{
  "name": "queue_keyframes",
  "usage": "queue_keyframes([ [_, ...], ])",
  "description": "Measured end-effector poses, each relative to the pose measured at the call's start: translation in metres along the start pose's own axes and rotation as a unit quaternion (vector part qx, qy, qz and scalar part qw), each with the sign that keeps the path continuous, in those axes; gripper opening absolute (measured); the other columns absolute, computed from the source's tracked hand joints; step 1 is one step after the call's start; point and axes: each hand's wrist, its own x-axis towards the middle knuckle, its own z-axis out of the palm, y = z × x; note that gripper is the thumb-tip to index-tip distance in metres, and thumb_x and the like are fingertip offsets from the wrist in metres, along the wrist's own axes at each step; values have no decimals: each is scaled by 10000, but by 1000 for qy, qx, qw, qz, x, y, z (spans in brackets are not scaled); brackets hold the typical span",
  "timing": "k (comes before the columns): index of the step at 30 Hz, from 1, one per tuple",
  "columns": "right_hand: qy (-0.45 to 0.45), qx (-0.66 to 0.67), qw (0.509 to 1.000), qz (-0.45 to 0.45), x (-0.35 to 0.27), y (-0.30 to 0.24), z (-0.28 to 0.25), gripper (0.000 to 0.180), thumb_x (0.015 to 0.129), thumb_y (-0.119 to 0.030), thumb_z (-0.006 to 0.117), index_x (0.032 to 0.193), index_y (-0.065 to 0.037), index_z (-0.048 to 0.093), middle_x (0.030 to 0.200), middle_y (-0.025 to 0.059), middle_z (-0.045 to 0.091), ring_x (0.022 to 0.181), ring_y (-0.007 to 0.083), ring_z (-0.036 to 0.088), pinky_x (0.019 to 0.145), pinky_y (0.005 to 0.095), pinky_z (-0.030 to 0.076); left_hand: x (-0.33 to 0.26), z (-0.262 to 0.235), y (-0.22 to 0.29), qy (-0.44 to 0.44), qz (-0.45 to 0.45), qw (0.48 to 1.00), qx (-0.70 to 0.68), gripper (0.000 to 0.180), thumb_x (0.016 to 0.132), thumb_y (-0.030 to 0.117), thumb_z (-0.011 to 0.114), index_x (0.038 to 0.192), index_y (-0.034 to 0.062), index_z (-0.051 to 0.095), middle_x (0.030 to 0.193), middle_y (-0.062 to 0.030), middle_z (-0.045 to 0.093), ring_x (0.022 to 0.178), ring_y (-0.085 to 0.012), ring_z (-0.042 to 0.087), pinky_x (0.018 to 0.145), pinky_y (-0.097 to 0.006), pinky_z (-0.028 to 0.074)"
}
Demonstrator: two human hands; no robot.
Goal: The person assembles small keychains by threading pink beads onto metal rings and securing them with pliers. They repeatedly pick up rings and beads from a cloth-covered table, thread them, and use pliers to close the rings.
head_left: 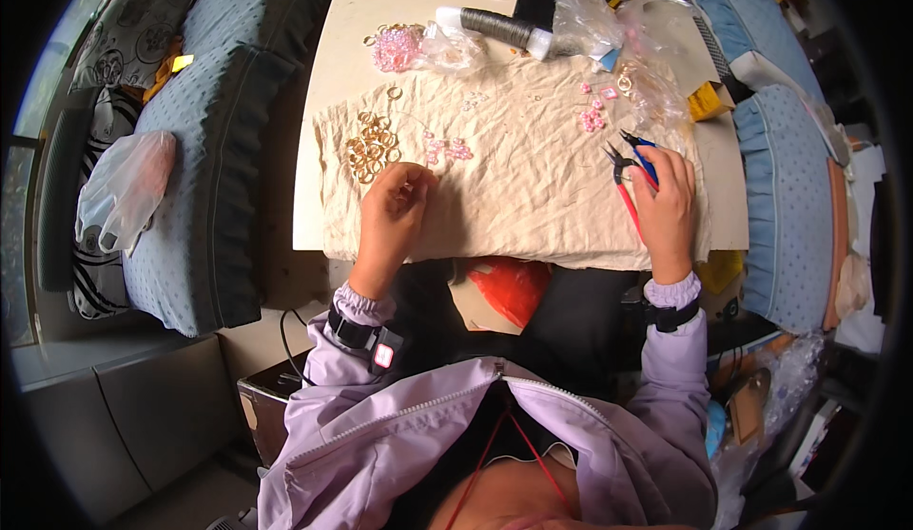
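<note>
Gripped in the right hand (666,208), right of centre in the head view, are two small pliers: red-handled pliers (623,180) and blue-handled pliers (639,152), their tips pointed toward the upper left. The fingers are wrapped closed around the handles. The left hand (392,214), left of centre, is curled with its fingertips drawn together on the beige cloth (533,197); whether anything is pinched between them cannot be told. Just above that hand, a heap of gold rings (371,146) is seen, with a short string of pink beads (445,148) beside it. More pink beads (592,117) are scattered nearer the pliers. A spool of dark wire (495,26) and clear plastic bags (609,26) are laid at the upper centre of the table (333,83).
</note>
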Motion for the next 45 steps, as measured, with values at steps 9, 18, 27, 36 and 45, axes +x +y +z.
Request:
queue_keyframes([
  [9,-96,43,988,-115,9,-30,26,160,927,-25,730,1080,-70,719,1099,92,674,1098,319,636,939,431,539,38,13,21,-42,153,977,139,206,870,-43,757,1058,42,764,1063,-138,691,941,-346,673,823,-430,565],
  [18,-79,137,987,-32,33,-43,20,142,964,-36,721,1103,-64,709,1078,100,695,991,336,686,860,427,566,49,14,17,-40,111,987,105,235,930,-95,704,1117,38,753,1088,-105,664,892,-215,646,785,-320,536],
  [27,-188,261,929,-181,80,-120,87,130,985,-83,730,1102,-39,695,1087,124,698,958,351,722,803,437,588,68,-21,-7,42,115,966,227,342,931,-140,634,1211,35,719,1210,-119,677,955,-287,686,802,-360,553],
  [36,-208,258,930,-161,70,-112,103,89,1004,-80,712,1050,-47,643,1012,127,657,952,375,695,800,458,563,69,-23,-19,43,87,975,199,136,910,-20,738,1037,20,762,1041,-130,710,956,-371,698,824,-434,570],
  [45,-135,283,943,-113,65,-103,85,103,1012,-34,706,1065,-25,618,1003,143,660,900,365,682,777,422,551,72,-25,-12,15,178,935,306,79,889,58,786,968,61,786,972,-100,721,933,-342,658,827,-439,551],
])
